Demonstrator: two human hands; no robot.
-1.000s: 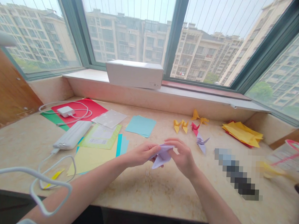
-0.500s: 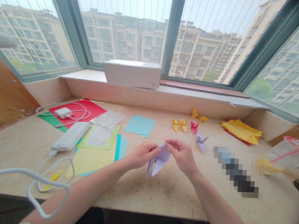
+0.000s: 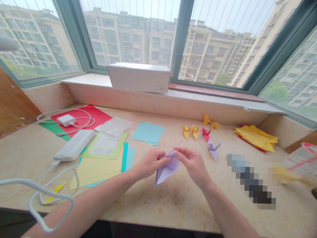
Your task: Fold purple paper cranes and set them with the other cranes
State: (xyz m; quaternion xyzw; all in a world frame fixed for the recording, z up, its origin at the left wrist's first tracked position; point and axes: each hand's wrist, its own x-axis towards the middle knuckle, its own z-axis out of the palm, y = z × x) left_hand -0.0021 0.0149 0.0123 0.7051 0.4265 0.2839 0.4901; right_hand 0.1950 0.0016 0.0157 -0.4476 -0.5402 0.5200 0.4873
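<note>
A folded sheet of lilac origami paper point(image 3: 168, 170) is held above the counter, its lower end tapering to a point. My left hand point(image 3: 152, 164) pinches its left side, thumb lying over the paper. At the upper right edge, the fingertips of my right hand point(image 3: 192, 163) are closed on it. To the right of my hands rests a finished lilac paper crane point(image 3: 213, 149), beside a small red crane point(image 3: 206, 134). Several small yellow cranes point(image 3: 190, 131) stand just behind. The fingers partly hide the top folds of the paper.
Blue paper squares point(image 3: 148, 133), pale yellow sheets point(image 3: 98, 171) and a white power bank point(image 3: 74, 145) lie left. A white cable point(image 3: 52, 191) loops at front left. Yellow paper point(image 3: 256, 137) is stacked at right, near a blurred-out object point(image 3: 251, 179). A white box point(image 3: 138, 77) sits on the sill.
The two lower points of the lilac paper, apart before, now show as a single point, with a broader face turned toward me. Both hands keep nearly the same place.
</note>
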